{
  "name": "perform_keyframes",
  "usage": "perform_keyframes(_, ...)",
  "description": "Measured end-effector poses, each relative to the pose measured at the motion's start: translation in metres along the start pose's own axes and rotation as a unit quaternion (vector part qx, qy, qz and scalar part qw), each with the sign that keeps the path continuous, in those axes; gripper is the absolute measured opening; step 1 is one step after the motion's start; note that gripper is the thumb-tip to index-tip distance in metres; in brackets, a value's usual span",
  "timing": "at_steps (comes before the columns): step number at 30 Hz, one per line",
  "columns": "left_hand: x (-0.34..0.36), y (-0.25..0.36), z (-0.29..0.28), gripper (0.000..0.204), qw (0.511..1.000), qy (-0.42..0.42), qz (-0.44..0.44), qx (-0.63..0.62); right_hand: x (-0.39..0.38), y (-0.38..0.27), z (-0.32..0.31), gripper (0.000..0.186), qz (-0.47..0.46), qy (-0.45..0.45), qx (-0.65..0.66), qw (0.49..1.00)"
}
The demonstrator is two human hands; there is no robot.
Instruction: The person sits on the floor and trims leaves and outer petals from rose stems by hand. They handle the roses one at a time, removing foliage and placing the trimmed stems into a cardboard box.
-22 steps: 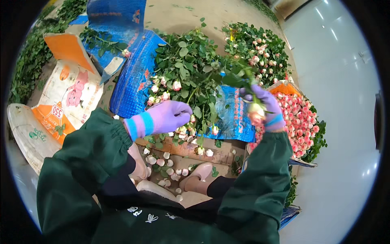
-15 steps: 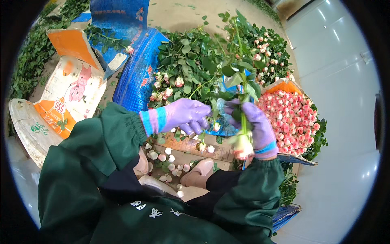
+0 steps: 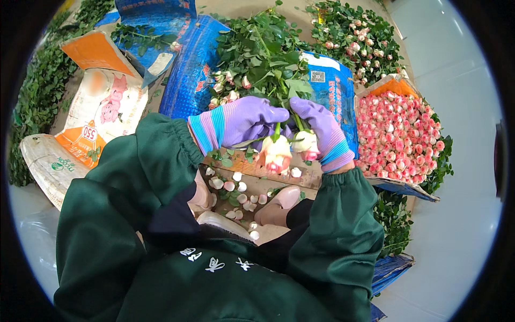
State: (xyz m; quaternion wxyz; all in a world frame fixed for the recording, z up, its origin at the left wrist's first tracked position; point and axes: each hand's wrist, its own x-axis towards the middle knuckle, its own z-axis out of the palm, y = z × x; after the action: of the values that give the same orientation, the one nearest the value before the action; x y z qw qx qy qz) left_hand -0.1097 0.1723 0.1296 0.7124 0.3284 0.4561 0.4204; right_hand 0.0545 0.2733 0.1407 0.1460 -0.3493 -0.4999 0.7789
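Observation:
Both hands wear purple gloves with striped cuffs and are close together in front of me. My left hand point(image 3: 252, 122) is closed around the stem of a cream rose with pink tips point(image 3: 276, 155), which hangs head down. My right hand point(image 3: 317, 124) is closed, thumb and fingers on the stem of a second, smaller-looking cream and pink rose point(image 3: 306, 144), also head down. Their leafy stems point(image 3: 279, 80) run away from me between the hands. Some left fingers are hidden behind the blooms.
A pile of cut roses point(image 3: 228, 96) lies on blue packaging point(image 3: 185, 75) beyond my hands. At right stands an open carton packed with pink roses point(image 3: 397, 134); more roses point(image 3: 359, 43) lie behind it. An orange and white carton point(image 3: 107, 107) is at left. Loose petals point(image 3: 241, 188) lie near my feet.
My hands have come together. The rose in my right hand has moved up and left, and my left hand now grips a rose too. Part of the blue packaging beyond is more exposed.

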Motion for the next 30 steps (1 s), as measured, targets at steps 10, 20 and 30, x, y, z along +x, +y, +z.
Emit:
perform_keyframes(10, 0.001, -0.010, -0.011, 0.028, 0.962, -0.070, -0.017, -0.265, 0.008, 0.000, -0.015, 0.016, -0.024, -0.024, 0.051, 0.998)
perform_keyframes(20, -0.005, -0.011, -0.011, 0.019, 0.963, -0.035, -0.016, -0.266, -0.013, -0.008, 0.003, 0.026, -0.071, -0.019, -0.008, 0.997)
perform_keyframes(30, -0.010, -0.008, 0.006, 0.021, 0.965, 0.006, 0.003, -0.264, -0.007, 0.009, -0.003, 0.035, -0.014, 0.029, 0.105, 0.994)
